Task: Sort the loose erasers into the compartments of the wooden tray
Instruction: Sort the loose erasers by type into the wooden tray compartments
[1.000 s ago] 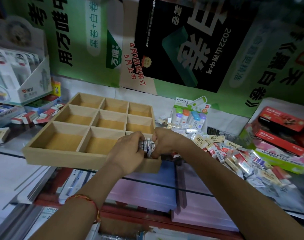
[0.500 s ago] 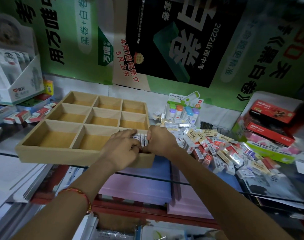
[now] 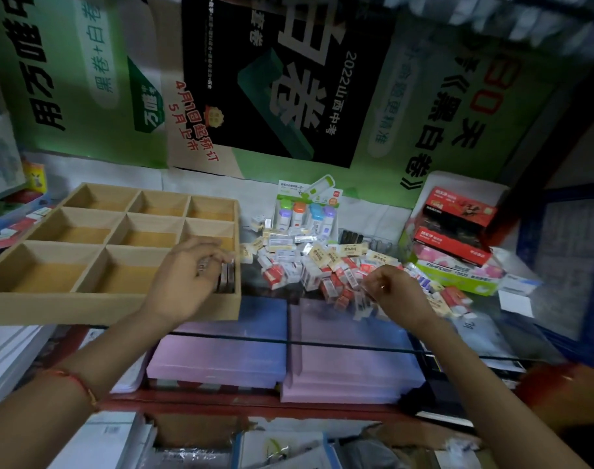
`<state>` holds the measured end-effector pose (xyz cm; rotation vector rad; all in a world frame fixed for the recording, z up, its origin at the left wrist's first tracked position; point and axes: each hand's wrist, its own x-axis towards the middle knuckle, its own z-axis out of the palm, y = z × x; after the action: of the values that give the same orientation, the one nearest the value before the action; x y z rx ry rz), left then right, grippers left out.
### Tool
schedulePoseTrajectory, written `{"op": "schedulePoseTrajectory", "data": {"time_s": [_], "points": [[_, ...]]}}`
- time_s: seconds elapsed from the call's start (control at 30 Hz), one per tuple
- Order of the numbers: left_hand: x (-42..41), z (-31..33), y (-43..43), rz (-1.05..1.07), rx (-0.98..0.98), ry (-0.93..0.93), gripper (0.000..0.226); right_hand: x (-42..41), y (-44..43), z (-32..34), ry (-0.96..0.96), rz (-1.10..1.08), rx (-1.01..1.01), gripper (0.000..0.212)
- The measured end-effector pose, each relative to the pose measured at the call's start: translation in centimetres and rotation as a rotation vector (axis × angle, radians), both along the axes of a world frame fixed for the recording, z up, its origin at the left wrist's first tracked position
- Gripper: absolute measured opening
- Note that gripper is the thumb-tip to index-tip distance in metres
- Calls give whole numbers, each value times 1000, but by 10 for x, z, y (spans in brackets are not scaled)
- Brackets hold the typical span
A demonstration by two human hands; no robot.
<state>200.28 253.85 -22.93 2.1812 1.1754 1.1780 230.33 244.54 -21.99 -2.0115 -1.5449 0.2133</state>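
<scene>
Head view, wooden tray: it sits on the left of the glass bench. It has nine compartments in three rows of three, and its near wall faces the camera.
Row of erasers: they stand on edge, packed together, in the near right compartment against the tray's right wall. The other compartments that can be seen show bare wood.
Left hand: the forearm comes in from the lower left, with a red thread round the wrist. The hand lies palm down over the near right compartment.
Left fingers: they are curled down over the row and hold it. The edge of one eraser shows between thumb and forefinger.
Loose erasers: they lie in a heap on the bench just right of the tray, in red, white and yellow wrappers at all angles.
Right hand: the forearm comes in from the lower right. The hand is at the near edge of the heap, well apart from the left hand, with its back turned up.
Right fingers: they are bent in towards the heap. The wrappers under them are blurred, so I cannot tell whether they hold one.
Beyond the heap: a card of small capped bottles stands behind it. Red boxes are stacked to the right on a green box.
Under the glass: pink paper stacks.
</scene>
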Motion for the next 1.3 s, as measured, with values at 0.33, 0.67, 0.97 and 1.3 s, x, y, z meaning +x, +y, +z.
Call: {"op": "schedulePoseTrajectory", "data": {"time_s": [0.33, 0.67, 0.97, 1.3], "points": [[-2, -3, -26, -115, 308, 364, 37, -21, 31, -9, -247, -32, 100, 4], [-15, -15, -26, -75, 163, 272, 53, -51, 26, -30, -450, 36, 56, 24], [-25, -18, -28, -20, 135, 243, 46, -28, 72, -7, -250, -146, -230, 41], [-24, -26, -32, -63, 181, 196, 36, -25, 26, -8, -660, 241, -283, 27]]}}
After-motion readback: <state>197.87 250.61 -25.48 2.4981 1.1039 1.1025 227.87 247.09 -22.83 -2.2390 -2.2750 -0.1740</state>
